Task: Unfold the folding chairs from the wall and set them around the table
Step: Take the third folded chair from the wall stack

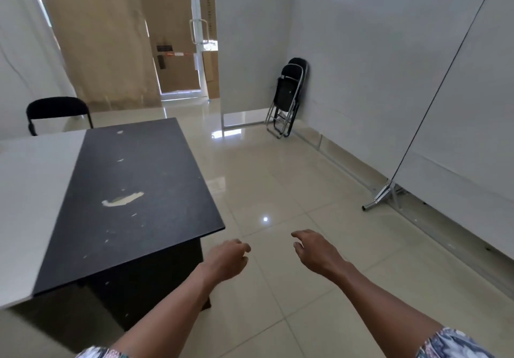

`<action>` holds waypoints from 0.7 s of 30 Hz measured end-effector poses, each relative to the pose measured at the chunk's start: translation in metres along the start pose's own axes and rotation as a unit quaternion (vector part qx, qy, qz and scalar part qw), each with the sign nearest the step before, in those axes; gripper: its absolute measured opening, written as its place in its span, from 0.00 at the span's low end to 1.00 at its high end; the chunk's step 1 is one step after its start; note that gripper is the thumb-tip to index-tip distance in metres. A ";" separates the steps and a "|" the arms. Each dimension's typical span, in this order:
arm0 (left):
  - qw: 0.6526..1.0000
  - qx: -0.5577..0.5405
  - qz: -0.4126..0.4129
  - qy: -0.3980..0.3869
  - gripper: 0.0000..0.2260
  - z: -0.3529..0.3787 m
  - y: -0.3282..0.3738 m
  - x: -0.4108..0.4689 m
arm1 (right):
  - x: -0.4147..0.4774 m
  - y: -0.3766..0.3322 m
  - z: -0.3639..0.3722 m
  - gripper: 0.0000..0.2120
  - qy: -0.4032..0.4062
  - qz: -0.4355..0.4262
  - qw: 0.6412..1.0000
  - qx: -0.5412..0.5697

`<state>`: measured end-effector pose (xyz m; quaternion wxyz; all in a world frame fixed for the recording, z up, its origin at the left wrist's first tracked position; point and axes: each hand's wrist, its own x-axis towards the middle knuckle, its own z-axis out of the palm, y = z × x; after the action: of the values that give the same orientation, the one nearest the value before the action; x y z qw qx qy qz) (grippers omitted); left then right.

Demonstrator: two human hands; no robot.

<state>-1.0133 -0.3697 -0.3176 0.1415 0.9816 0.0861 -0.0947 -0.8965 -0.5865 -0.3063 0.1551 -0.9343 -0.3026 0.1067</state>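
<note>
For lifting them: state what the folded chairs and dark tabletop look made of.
Folded chairs: tubular metal frames, probably chromed, from bright glints; black pads, fabric or vinyl unclear. Dark tabletop: matte black laminate, likely; chips expose a pale layer.

Looked like a sparsely fitted office. Was walled off by white partition panels on metal feet, floored in glossy beige tiles, furnished with a scuffed black table beside a white table, and closed by a glass door with a steel pull handle.

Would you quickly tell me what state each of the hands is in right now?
Left hand: open, fingers loosely curled, holding nothing.
Right hand: open, fingers relaxed, holding nothing.
</note>
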 end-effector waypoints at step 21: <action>0.998 0.024 0.056 0.023 0.18 -0.158 0.068 0.525 | 0.434 0.223 -0.180 0.19 0.028 0.016 0.999 -0.032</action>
<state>-0.4664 -0.3125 -0.2613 0.1208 0.9900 0.0315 -0.0664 -0.3805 -0.5386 -0.2638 0.1320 -0.9460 -0.2868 0.0729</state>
